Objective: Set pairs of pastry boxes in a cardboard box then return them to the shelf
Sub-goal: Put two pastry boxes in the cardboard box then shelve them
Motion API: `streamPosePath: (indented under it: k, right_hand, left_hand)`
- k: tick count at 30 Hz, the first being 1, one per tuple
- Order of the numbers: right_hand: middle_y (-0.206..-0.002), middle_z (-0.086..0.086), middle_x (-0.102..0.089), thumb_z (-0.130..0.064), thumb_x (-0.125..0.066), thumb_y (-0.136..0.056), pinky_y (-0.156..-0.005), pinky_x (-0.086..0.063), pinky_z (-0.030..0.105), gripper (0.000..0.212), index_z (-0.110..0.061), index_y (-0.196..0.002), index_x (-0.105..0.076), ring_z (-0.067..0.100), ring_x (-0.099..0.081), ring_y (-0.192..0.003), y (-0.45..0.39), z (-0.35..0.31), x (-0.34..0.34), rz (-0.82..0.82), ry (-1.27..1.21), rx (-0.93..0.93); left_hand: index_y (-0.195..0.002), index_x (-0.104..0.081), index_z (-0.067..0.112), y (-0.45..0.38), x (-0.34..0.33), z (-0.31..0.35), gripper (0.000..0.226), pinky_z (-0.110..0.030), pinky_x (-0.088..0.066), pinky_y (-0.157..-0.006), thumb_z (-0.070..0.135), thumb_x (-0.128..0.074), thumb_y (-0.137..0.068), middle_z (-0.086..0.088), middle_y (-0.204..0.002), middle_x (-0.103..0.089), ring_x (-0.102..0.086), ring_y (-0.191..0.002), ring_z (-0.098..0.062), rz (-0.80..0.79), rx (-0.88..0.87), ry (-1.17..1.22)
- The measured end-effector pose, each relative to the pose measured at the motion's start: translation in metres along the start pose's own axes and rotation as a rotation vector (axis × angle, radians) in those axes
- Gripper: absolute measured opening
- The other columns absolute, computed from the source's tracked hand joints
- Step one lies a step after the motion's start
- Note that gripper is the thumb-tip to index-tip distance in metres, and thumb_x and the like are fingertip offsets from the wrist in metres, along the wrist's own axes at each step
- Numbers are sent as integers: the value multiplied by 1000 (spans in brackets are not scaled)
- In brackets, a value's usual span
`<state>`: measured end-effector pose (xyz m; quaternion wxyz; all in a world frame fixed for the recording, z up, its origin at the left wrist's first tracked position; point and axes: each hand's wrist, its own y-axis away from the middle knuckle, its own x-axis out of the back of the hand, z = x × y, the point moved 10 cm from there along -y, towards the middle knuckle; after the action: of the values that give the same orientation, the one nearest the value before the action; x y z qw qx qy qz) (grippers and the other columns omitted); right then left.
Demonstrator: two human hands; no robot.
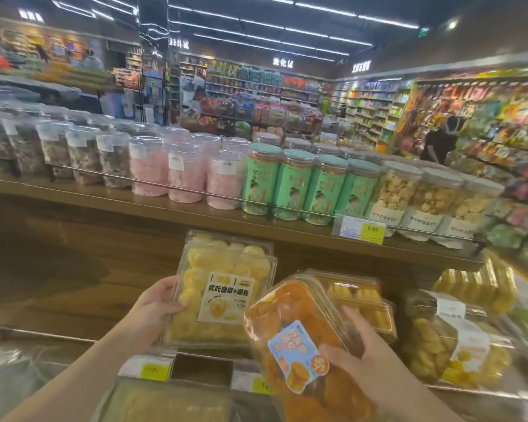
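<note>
Clear pastry boxes (223,287) (299,339), gripped, each hand (156,303) (352,350)

This is a shop, a food store. Wooden shelves (165,205) carry rows of clear snack jars (148,169) and green tins (293,184); yellow price tags (361,229) hang on the rail, and packed wall racks (363,111) stand under ceiling strip lights (287,32).

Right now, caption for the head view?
Left hand holds a yellow pastry box, right hand an orange one, before store shelves.
</note>
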<state>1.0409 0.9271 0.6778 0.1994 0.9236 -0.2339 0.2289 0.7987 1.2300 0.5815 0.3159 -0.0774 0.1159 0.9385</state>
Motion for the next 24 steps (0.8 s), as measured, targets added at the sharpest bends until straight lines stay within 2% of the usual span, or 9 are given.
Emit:
streamPosePath:
  k: [3, 7, 9, 12, 16, 19, 22, 24]
  right_hand:
    - [-144, -18, -51, -89, -78, -44, -106, -52, 43, 124, -50, -150, -26, 10, -55, -128, -16, 11, -1, -21, 16, -23]
    - [-144, -23, -45, -95, -72, -32, -110, -48, 39, 128, -54, -144, -25, 8, -51, -131, -24, 5, -5, -30, 30, -17]
    - [-146, -21, -46, -93, -75, -35, -110, -48, 42, 130, -52, -147, -26, 9, -51, -131, -32, 11, -5, -25, 25, -35]
    - [-146, -21, -47, -89, -77, -39, -110, -48, 45, 128, -53, -150, -24, 9, -51, -131, -38, 15, -10, -40, 26, -44]
    - [-143, -22, -48, -90, -76, -39, -107, -51, 43, 125, -55, -148, -25, 9, -52, -129, -39, 10, -10, -38, 40, -30]
    - [-141, -23, -51, -78, -78, -55, -100, -55, 34, 108, -54, -148, -28, 2, -56, -121, -39, 4, -8, -29, 32, 5]
    - [-142, -24, -46, -58, -76, -73, -75, -52, 11, 92, -51, -150, -26, -12, -52, -105, -38, 2, -1, 25, 93, 30]
    - [-141, -23, -46, -54, -75, -76, -70, -51, 9, 90, -49, -152, -25, -14, -51, -102, -38, 4, 1, 36, 104, 34]
  left_hand:
    - [-134, -56, 5, -19, 4, -12, 46, -69, -46, -104, -15, -55, -93, -25, -127, -69, -66, -117, -47, -6, 13, -19]
    - [-125, -55, -1, -42, 18, -29, 42, -73, -46, -101, -16, -62, -87, -35, -126, -63, -63, -117, -54, 32, 16, -7]
    - [-120, -57, -3, -49, 24, -27, 39, -71, -49, -99, -18, -65, -85, -34, -123, -65, -64, -115, -53, 102, -25, -45]
    - [-122, -62, 7, -53, 28, -19, 44, -61, -56, -95, -14, -71, -84, -18, -116, -75, -73, -108, -36, 185, -54, -102]
    - [-130, -63, 22, -52, 28, -7, 51, -51, -60, -93, 2, -78, -86, 2, -117, -76, -73, -108, -17, 217, -103, -283]
    - [-132, -62, 25, -46, 25, 0, 50, -44, -60, -93, 7, -78, -88, 6, -116, -74, -70, -110, -15, 248, -119, -358]
    - [-130, -61, 26, -40, 24, 5, 51, -41, -57, -95, 9, -80, -86, 8, -115, -72, -68, -109, -14, 272, -118, -397]
    - [-136, -55, 27, -36, 26, 8, 64, -39, -56, -93, 9, -85, -82, 10, -118, -68, -65, -110, -12, 291, -122, -415]
